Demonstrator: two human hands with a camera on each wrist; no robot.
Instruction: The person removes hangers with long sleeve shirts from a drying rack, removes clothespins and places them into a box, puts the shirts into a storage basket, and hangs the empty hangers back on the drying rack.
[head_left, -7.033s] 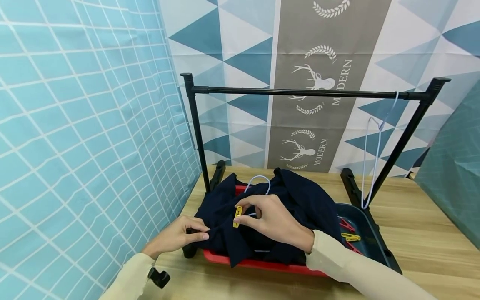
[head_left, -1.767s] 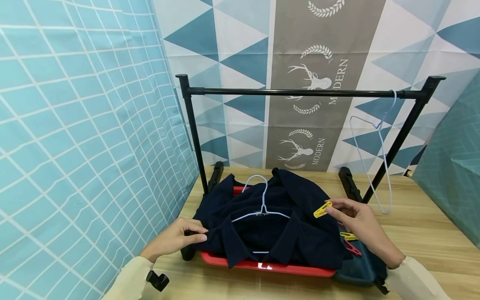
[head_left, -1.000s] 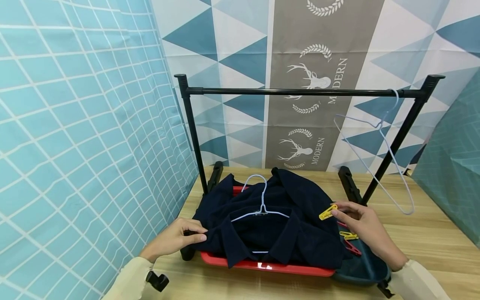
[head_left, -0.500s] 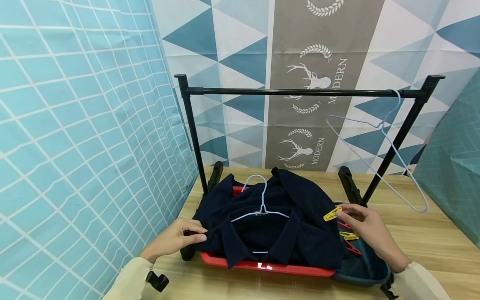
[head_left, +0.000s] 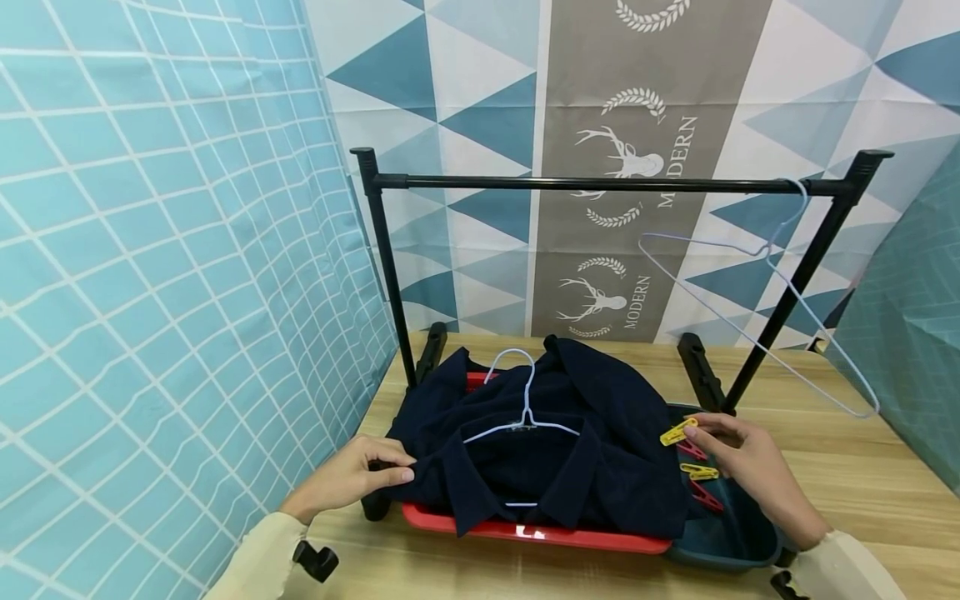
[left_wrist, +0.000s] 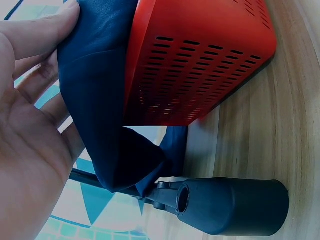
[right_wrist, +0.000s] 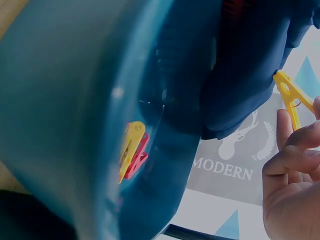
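A navy collared shirt (head_left: pixel 633 492) lies spread over a red basket (head_left: pixel 540 537), with a pale lilac wire hanger (head_left: pixel 527 392) inside its neck, hook pointing away from me. At the shirt's left side, my left hand (head_left: pixel 356 477) pinches the cloth between thumb and fingers; in the left wrist view the fabric (left_wrist: pixel 95 85) drapes down from the thumb. On the right, my right hand (head_left: pixel 750 462) holds a yellow clothespin (head_left: pixel 678 432) by one end, just above the dark teal basin (head_left: pixel 731 560). Inside that basin lie a yellow clothespin (head_left: pixel 699 472) and red ones (head_left: pixel 707 498).
A black rack stands behind the shirt, its crossbar (head_left: pixel 600 183) spanning above it. Near the bar's right end hangs another lilac hanger (head_left: pixel 750 337), turned partly sideways. The rack's feet (head_left: pixel 701 371) rest on the wooden table (head_left: pixel 840 467). A blue grid sheet (head_left: pixel 187 250) borders the left side.
My right hand has moved from the shirt's collar to the right, over the basin, still holding the yellow clothespin. The hanger on the bar has turned to show more broadside. My left hand has stayed put.
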